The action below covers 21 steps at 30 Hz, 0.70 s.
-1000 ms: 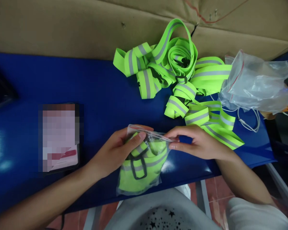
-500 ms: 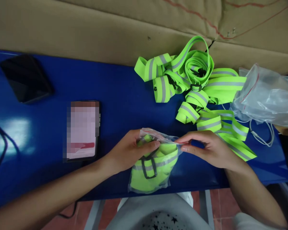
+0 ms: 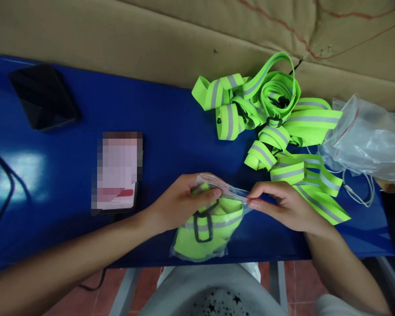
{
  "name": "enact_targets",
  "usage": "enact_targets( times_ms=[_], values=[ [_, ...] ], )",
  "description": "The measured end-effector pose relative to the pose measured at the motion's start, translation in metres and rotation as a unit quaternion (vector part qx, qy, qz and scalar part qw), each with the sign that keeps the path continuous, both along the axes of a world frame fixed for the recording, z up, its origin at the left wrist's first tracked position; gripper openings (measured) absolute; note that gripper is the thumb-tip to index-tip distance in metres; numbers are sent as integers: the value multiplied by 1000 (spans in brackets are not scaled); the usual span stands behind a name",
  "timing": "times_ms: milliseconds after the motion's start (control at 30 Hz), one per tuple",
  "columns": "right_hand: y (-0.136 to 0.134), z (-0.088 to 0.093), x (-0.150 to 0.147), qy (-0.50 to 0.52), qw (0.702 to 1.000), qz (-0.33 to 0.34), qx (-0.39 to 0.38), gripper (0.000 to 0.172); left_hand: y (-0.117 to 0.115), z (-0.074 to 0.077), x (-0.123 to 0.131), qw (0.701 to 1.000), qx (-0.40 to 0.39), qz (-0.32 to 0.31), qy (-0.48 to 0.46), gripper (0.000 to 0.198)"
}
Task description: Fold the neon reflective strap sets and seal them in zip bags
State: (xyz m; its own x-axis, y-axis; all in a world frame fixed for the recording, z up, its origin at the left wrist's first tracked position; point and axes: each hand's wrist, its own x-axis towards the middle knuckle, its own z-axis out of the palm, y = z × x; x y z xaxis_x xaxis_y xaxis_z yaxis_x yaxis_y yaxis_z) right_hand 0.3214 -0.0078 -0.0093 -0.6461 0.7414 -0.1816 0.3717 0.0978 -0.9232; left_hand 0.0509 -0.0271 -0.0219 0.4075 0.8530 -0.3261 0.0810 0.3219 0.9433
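Observation:
A clear zip-lock bag with a red line along its top is between my hands, near the table's front edge. Inside it lies a folded neon-green reflective strap with a grey stripe and a black buckle. My left hand grips the bag's upper left, thumb on the front. With thumb and index finger, my right hand pinches the bag's right top corner. Behind my right hand is a heap of loose neon-green reflective straps, some rolled, with black buckles.
A phone with a blurred screen lies left on the blue table. Farther left are a black flat object and a black cable. Clear plastic bags and a white cord sit at the right. A brown padded panel borders the back.
My right thumb and finger pinch more tightly together at the bag's corner. The bag's lower end has swung slightly left. The whole view has shifted a little.

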Motion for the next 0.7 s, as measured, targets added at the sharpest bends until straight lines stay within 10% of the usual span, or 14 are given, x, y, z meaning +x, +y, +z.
enact_targets(
  times_ms=[433,700],
  values=[
    [3,1,0,14,981,-99,-168,22,-1,-5,1,996,-28,81,-21,28],
    [1,-3,0,14,988,-97,-123,23,1,0,3,996,9,78,30,31]
  ],
)
